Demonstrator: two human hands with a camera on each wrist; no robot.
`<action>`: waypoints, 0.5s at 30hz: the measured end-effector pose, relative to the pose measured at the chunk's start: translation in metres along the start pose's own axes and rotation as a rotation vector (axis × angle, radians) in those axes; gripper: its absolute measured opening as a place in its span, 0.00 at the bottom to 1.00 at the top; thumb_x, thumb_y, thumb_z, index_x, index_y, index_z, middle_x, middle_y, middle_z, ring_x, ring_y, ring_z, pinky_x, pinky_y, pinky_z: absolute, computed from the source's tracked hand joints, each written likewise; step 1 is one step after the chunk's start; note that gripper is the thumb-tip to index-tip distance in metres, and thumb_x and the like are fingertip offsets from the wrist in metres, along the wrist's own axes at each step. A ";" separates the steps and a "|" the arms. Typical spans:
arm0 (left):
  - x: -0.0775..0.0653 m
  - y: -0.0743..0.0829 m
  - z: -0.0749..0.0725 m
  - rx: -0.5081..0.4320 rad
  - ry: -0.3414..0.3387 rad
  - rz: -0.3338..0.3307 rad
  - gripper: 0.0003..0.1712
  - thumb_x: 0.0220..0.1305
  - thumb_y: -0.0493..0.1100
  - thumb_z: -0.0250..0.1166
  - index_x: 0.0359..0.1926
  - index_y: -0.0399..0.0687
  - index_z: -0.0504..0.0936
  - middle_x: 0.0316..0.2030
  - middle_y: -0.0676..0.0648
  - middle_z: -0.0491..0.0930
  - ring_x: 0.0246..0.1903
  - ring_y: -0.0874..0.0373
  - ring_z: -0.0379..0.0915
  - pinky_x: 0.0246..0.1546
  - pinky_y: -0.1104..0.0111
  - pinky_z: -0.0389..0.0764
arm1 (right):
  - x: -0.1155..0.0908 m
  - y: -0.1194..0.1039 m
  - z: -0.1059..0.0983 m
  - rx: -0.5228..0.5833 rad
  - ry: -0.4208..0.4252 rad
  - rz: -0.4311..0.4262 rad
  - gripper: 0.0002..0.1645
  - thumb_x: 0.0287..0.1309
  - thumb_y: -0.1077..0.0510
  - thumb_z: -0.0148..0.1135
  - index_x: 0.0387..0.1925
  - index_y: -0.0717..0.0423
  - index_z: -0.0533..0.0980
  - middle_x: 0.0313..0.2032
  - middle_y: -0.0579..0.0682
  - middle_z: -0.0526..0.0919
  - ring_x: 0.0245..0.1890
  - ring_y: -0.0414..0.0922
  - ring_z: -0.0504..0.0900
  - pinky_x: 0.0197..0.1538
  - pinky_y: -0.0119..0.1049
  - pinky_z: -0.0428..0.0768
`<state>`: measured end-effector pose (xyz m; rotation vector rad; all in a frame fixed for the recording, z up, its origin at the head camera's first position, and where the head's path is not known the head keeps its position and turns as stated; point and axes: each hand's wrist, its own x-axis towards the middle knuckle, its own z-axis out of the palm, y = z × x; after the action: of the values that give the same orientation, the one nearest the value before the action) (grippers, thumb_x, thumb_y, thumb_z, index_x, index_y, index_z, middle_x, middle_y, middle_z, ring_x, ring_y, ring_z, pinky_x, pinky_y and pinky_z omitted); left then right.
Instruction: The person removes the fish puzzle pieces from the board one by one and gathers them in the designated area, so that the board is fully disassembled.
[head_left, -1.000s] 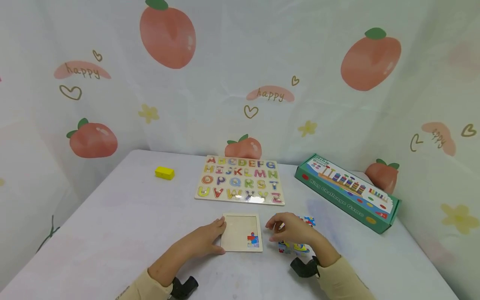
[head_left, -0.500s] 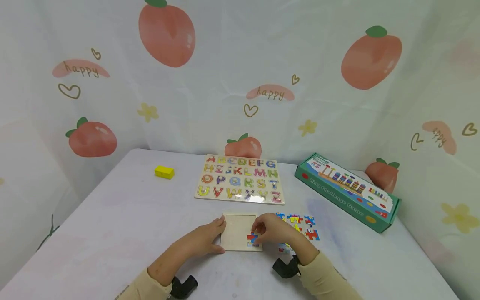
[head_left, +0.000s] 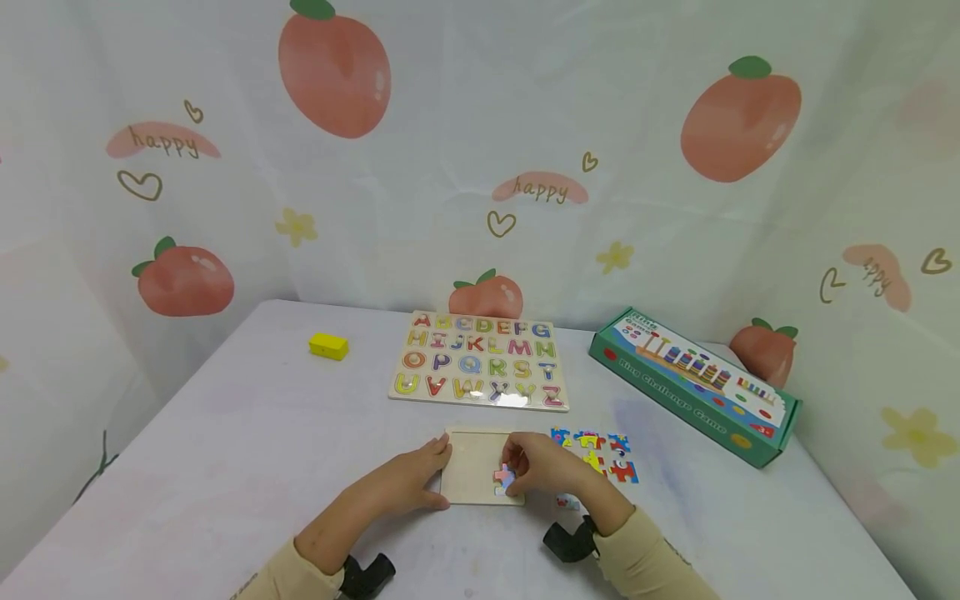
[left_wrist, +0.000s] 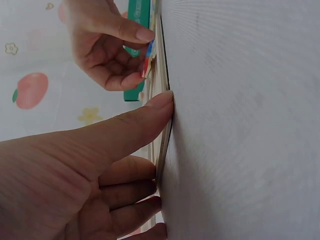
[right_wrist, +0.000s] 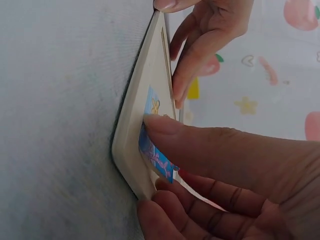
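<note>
A square wooden puzzle tray (head_left: 471, 467) lies flat on the table in front of me. My left hand (head_left: 411, 477) holds it by its left side, thumb at the near corner and fingers along the edge. Over the tray's near right corner, my right hand (head_left: 546, 463) pinches a jigsaw piece (head_left: 502, 477) between thumb and fingers. In the right wrist view the blue piece (right_wrist: 159, 159) with its pink coral print is tilted, partly covered by the thumb. Several loose jigsaw pieces (head_left: 622, 470) lie right of the tray, some hidden by the right hand and forearm.
Behind the tray lies an alphabet board (head_left: 480, 363). A green Ring Challenge Game box (head_left: 693, 387) sits at the back right, a yellow block (head_left: 329, 346) at the back left. A printed cloth backdrop (head_left: 442, 125) stands behind the white table (head_left: 240, 433).
My right hand has moved left from the loose pieces to the tray's near right corner, where it now pinches and tilts the jigsaw piece. The left hand and tray have stayed in place.
</note>
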<state>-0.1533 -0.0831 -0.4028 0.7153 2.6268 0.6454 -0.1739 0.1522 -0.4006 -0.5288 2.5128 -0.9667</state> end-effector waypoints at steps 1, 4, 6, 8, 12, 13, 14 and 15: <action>0.000 0.000 0.000 0.000 0.000 0.000 0.44 0.51 0.46 0.70 0.65 0.33 0.62 0.70 0.37 0.55 0.69 0.44 0.51 0.67 0.52 0.58 | 0.000 0.000 0.000 0.003 -0.002 -0.001 0.17 0.44 0.64 0.72 0.33 0.57 0.71 0.29 0.47 0.73 0.30 0.42 0.71 0.32 0.29 0.74; 0.000 0.000 0.001 0.001 0.002 0.002 0.44 0.51 0.46 0.70 0.65 0.33 0.62 0.70 0.37 0.55 0.69 0.44 0.51 0.67 0.52 0.59 | 0.000 0.000 0.000 0.007 -0.003 -0.006 0.15 0.46 0.65 0.70 0.34 0.57 0.72 0.29 0.47 0.73 0.31 0.42 0.71 0.33 0.29 0.75; 0.000 0.000 0.001 0.003 0.003 0.003 0.44 0.51 0.46 0.70 0.65 0.33 0.62 0.70 0.37 0.55 0.69 0.44 0.51 0.67 0.52 0.59 | 0.000 0.000 -0.001 0.017 -0.004 -0.019 0.14 0.48 0.66 0.69 0.34 0.57 0.72 0.30 0.47 0.74 0.31 0.42 0.71 0.34 0.30 0.75; 0.001 0.000 0.001 0.005 0.002 0.004 0.44 0.50 0.46 0.70 0.65 0.33 0.62 0.69 0.37 0.55 0.69 0.44 0.51 0.67 0.52 0.59 | -0.001 0.000 -0.002 0.025 -0.004 -0.035 0.13 0.49 0.66 0.68 0.34 0.57 0.72 0.30 0.48 0.74 0.32 0.43 0.71 0.34 0.30 0.75; 0.002 -0.001 0.002 0.009 0.001 0.005 0.45 0.50 0.46 0.70 0.65 0.33 0.62 0.70 0.37 0.55 0.69 0.44 0.51 0.66 0.52 0.59 | -0.001 0.001 -0.004 0.042 -0.006 -0.063 0.11 0.50 0.66 0.67 0.33 0.58 0.71 0.29 0.48 0.74 0.31 0.42 0.71 0.33 0.28 0.74; 0.002 -0.002 0.002 0.010 0.002 0.006 0.45 0.50 0.46 0.70 0.65 0.33 0.62 0.70 0.37 0.55 0.69 0.44 0.51 0.66 0.51 0.59 | -0.001 0.001 -0.005 0.044 -0.007 -0.067 0.11 0.50 0.66 0.67 0.33 0.58 0.71 0.29 0.48 0.74 0.31 0.42 0.71 0.33 0.28 0.74; 0.002 -0.002 0.002 0.010 0.003 0.007 0.45 0.50 0.46 0.70 0.65 0.33 0.62 0.69 0.37 0.55 0.69 0.44 0.51 0.66 0.51 0.59 | -0.001 0.002 -0.005 0.044 -0.007 -0.068 0.11 0.50 0.66 0.67 0.32 0.57 0.71 0.29 0.47 0.74 0.31 0.42 0.72 0.33 0.27 0.74; 0.002 -0.002 0.002 0.011 0.003 0.008 0.45 0.50 0.47 0.70 0.65 0.33 0.62 0.70 0.37 0.55 0.69 0.44 0.51 0.66 0.51 0.59 | -0.001 0.002 -0.005 0.047 -0.008 -0.070 0.11 0.50 0.66 0.66 0.32 0.57 0.71 0.29 0.47 0.74 0.31 0.42 0.72 0.33 0.27 0.74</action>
<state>-0.1548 -0.0831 -0.4061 0.7286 2.6338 0.6354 -0.1759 0.1567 -0.3982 -0.6080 2.4729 -1.0442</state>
